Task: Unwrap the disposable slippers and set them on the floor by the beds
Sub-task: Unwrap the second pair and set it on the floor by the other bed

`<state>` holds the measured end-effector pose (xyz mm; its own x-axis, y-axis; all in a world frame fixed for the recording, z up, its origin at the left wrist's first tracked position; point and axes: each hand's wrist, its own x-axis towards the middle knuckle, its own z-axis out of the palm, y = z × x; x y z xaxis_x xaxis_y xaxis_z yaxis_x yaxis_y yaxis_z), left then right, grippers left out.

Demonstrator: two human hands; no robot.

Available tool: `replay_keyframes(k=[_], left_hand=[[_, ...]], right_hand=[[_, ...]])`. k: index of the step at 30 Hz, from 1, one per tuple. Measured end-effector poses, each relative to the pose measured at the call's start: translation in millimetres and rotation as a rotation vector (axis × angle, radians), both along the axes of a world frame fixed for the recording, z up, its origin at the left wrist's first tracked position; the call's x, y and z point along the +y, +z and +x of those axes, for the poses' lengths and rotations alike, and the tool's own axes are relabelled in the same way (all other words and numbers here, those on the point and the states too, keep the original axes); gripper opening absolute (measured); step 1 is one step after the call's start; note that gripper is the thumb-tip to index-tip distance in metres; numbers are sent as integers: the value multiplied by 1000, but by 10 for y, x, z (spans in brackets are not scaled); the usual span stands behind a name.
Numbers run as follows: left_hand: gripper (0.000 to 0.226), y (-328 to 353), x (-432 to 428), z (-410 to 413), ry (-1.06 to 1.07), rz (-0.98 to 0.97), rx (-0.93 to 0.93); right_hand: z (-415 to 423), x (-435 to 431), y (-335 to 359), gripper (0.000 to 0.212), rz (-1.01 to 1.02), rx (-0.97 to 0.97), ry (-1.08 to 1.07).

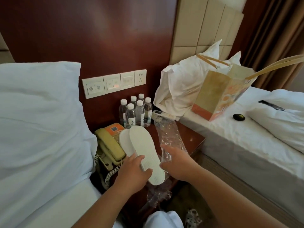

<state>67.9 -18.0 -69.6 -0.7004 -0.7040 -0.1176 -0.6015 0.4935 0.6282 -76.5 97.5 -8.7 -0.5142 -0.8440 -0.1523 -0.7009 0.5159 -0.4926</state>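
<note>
A pair of white disposable slippers is held soles up over the nightstand, one lying partly on the other. My left hand grips them near the heel end, thumb on top of the front sole. My right hand holds the lower end of a clear plastic wrapper that stretches away across the nightstand, just right of the slippers. More crumpled clear plastic hangs below the slippers' heels.
The dark wooden nightstand carries a beige telephone, several water bottles and a remote. White beds flank it left and right. A paper gift bag and a white pillow stand on the right bed.
</note>
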Motion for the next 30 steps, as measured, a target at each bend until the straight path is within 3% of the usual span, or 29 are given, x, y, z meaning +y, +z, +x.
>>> replay_keyframes(k=[5, 10, 14, 18, 23, 26, 30], left_hand=[[62, -196, -118, -74, 64, 49, 40], [28, -363, -180, -122, 234, 149, 109], [20, -486, -232, -164, 326, 279, 161], [21, -552, -280, -210, 378, 341, 177], [30, -586, -332, -250, 389, 328, 190], [29, -594, -319, -278, 410, 272, 169], [37, -571, -281, -286, 470, 249, 170]], right_hand=[[-27, -277, -412, 82, 43, -39, 54], [-12, -483, -699, 95, 83, -78, 32], [43, -541, -814, 95, 114, -55, 12], [87, -528, -831, 82, 82, -29, 9], [39, -489, -728, 38, -68, -175, -110], [-53, -436, -691, 42, -182, -357, -261], [-155, -322, -656, 35, -335, -430, -381]])
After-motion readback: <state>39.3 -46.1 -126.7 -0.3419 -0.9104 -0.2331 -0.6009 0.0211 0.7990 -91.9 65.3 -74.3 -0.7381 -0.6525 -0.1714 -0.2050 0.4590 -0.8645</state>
